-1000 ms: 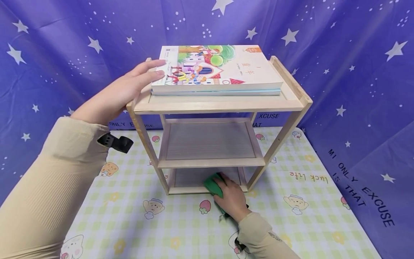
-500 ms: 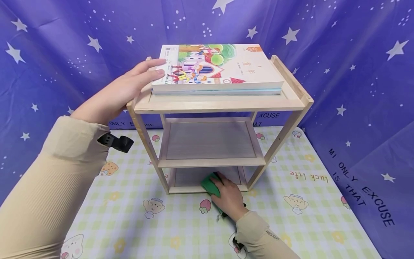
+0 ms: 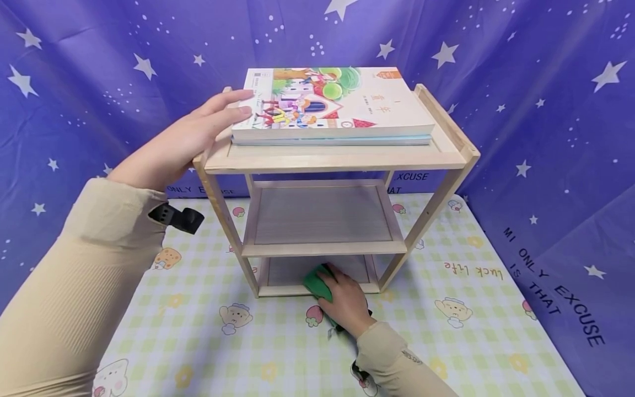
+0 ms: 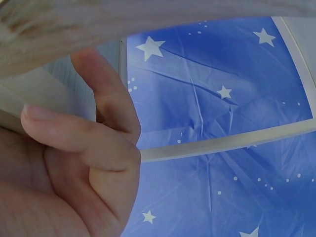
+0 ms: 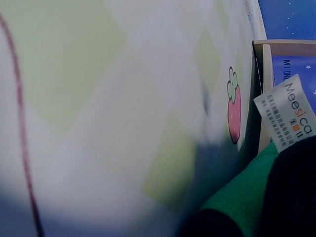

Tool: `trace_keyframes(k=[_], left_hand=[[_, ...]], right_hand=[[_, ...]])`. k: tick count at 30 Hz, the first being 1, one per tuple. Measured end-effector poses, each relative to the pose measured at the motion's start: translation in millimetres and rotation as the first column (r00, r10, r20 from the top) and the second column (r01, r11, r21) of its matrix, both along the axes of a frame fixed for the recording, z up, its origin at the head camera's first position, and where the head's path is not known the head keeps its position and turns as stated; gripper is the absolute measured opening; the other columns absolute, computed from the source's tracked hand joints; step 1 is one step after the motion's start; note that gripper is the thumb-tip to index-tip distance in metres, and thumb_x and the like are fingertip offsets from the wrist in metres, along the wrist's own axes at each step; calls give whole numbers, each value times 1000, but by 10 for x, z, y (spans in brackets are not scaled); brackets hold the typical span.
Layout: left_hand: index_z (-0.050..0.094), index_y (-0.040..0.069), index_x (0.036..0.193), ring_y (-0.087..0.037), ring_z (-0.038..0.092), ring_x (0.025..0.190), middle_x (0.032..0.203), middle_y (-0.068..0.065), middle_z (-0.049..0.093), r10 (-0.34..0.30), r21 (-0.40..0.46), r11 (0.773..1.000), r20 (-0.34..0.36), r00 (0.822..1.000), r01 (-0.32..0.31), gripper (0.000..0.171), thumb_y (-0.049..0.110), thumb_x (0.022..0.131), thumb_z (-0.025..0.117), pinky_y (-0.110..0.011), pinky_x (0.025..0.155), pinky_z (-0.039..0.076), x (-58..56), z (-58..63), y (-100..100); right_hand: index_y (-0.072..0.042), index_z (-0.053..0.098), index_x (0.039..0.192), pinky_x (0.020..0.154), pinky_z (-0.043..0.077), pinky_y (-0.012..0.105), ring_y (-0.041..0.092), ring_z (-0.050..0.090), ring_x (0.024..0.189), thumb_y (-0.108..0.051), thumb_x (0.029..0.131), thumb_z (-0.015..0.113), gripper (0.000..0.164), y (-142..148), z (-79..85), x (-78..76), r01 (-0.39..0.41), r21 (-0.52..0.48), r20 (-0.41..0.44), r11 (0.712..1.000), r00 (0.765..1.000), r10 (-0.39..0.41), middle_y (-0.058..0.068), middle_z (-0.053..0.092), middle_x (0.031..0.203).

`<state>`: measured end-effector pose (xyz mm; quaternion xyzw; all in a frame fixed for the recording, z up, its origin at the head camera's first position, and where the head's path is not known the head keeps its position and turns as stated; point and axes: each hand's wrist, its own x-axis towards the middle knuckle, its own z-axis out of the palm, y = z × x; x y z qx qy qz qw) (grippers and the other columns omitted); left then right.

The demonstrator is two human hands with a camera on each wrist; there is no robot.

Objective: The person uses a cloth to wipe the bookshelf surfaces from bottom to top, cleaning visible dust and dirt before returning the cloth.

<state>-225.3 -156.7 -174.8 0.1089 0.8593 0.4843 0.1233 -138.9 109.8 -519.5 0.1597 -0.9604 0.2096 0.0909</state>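
A three-tier wooden shelf [image 3: 324,250] stands in the head view, with a stack of books [image 3: 322,105] on its top board. At the upper left my left hand [image 3: 198,129] grips the shelf's side, two fingertips reaching the top book's left edge. In the left wrist view that hand [image 4: 94,158] has curled fingers beneath a blurred wooden rail [image 4: 163,22]. My right hand [image 3: 349,303] holds a folded green cloth [image 3: 317,282] against the lowest board at its front edge. The right wrist view shows part of the cloth [image 5: 242,195] and its white label [image 5: 286,113]; the fingers are hidden there.
The shelf's middle board [image 3: 322,215] lies above the right hand. Underneath everything is a green-checked tablecloth [image 3: 268,342] with cartoon prints. A purple star-patterned curtain [image 3: 163,33] hangs behind and to the right.
My right hand has slid the green cloth a little to the left along the lowest board. The left hand, books and shelf stay in place.
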Motion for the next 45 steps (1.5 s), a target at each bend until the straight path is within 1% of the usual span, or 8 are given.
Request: trace_keyframes(k=[4,14,26,35,41,45], left_hand=[[21,45,155,-11,-17,151,160,27,-17,1,10,1000,2,1000,-1,60,57,100,42,-50,123,-8,-2,-4,0],[22,46,155,-12,-17,152,160,28,-17,-2,22,1000,7,1000,2,59,57,100,43,-51,123,-8,-5,-6,0],[21,46,155,-12,-17,152,160,28,-17,2,8,1000,5,1000,-2,60,58,100,42,-51,123,-7,1,-1,4],[21,45,155,-12,-17,152,160,27,-17,2,6,1000,2,1000,-2,60,57,100,42,-51,123,-8,6,-1,7],[21,46,155,-12,-17,152,160,28,-17,4,3,1000,1,1000,-4,60,58,100,42,-51,123,-8,2,-2,6],[21,47,154,-12,-17,152,160,29,-17,3,3,1000,5,1000,-3,60,58,100,42,-52,123,-7,-1,-5,3]], right_hand=[[-13,67,128,89,52,50,37,63,113,-21,78,74,52,-19,-7,-4,-5,3,-8,1000,1000,5,18,57,139],[-14,65,130,91,51,48,36,62,114,-22,79,73,52,-60,18,-13,-19,20,16,1000,1000,18,17,56,141],[-15,65,130,91,52,48,36,62,114,-22,79,70,52,-114,41,-15,-28,20,46,999,999,27,17,55,142],[-15,65,131,93,51,48,37,61,118,-20,79,69,52,-167,23,-32,-42,18,54,999,998,41,17,55,143],[-16,64,132,93,51,48,36,61,118,-22,80,70,52,-200,29,-25,-61,37,53,997,997,58,17,54,144],[-16,63,134,94,51,47,36,60,120,-24,82,69,53,-220,32,-22,-68,42,68,997,996,65,17,52,145]])
